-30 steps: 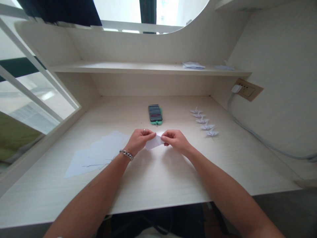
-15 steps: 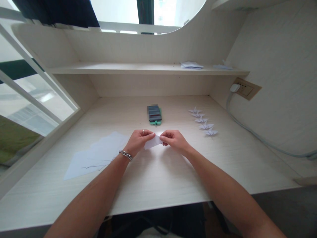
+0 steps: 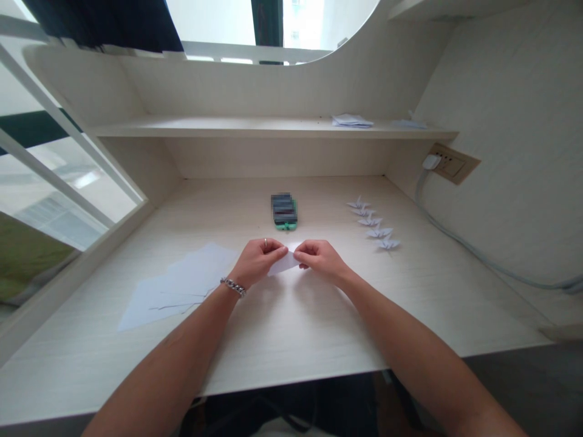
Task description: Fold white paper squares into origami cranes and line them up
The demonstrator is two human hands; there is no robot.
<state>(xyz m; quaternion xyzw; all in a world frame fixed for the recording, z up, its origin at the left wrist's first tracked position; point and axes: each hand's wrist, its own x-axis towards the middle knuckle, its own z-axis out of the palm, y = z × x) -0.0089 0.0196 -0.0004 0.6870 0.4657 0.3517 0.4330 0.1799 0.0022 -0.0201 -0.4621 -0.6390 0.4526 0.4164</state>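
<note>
My left hand (image 3: 257, 261) and my right hand (image 3: 321, 259) meet over the middle of the pale wooden desk (image 3: 291, 328). Both pinch a small folded piece of white paper (image 3: 283, 264) between fingertips, just above the desk top. A ring sits on a left finger and a chain bracelet (image 3: 232, 286) circles the left wrist. Left of my left hand lie loose white paper sheets (image 3: 175, 285).
A phone in a green case (image 3: 285, 212) lies behind my hands. Several folded paper cranes (image 3: 372, 223) stand in a row at the right. A cable (image 3: 460, 243) runs from a wall socket (image 3: 450, 162). Folded papers (image 3: 351, 121) rest on the shelf above.
The hands have closed in slightly on the folded paper, so less of it shows between them. Everything else stays put.
</note>
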